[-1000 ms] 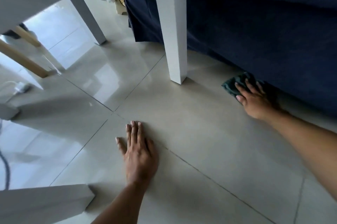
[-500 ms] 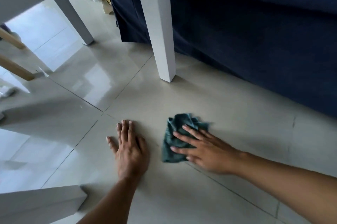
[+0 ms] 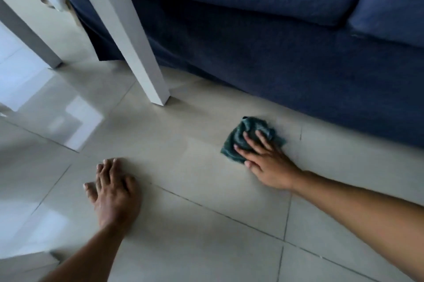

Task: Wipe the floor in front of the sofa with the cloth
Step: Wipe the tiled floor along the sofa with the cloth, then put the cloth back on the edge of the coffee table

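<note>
A crumpled dark green cloth (image 3: pixel 241 135) lies on the pale tiled floor (image 3: pixel 195 213), a short way in front of the dark blue sofa (image 3: pixel 275 57). My right hand (image 3: pixel 266 162) presses flat on the cloth with fingers spread over it. My left hand (image 3: pixel 114 192) rests palm down on the tiles to the left, holding nothing, fingers slightly apart.
A white table leg (image 3: pixel 142 59) stands on the floor just left of the cloth, close to the sofa's skirt. A second white leg (image 3: pixel 29 36) is at the far left. Another white piece (image 3: pixel 25 263) shows at the bottom left corner.
My right hand slid the cloth from the sofa's edge toward my left hand, then back right toward the sofa. The left hand stayed planted while the view shifted.
</note>
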